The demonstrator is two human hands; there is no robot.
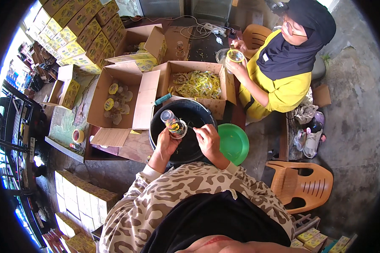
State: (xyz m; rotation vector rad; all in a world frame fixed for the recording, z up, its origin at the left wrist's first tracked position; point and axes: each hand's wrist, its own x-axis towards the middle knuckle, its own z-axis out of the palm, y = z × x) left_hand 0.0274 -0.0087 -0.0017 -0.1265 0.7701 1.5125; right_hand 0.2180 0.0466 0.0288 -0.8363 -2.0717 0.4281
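Clear plastic cup with yellow-and-dark printing (172,122): grasped in left hand (166,145), tilted above round black plastic bucket (188,155). Right hand (209,141): fingers pinched on thin dark implement (191,127), beside cup's rim. Farther right: round green plastic basin (234,145), just beside bucket.

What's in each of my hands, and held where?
Your left hand grips a clear printed cup near its lower end. Your right hand pinches one end of a thin dark thing, too small to identify.

Brand lettering repeats across stacked yellow cartons (78,31); a licence plate (32,146) on a dark vehicle (15,157) shows numbers; print on a clear cup (173,123) is illegible.
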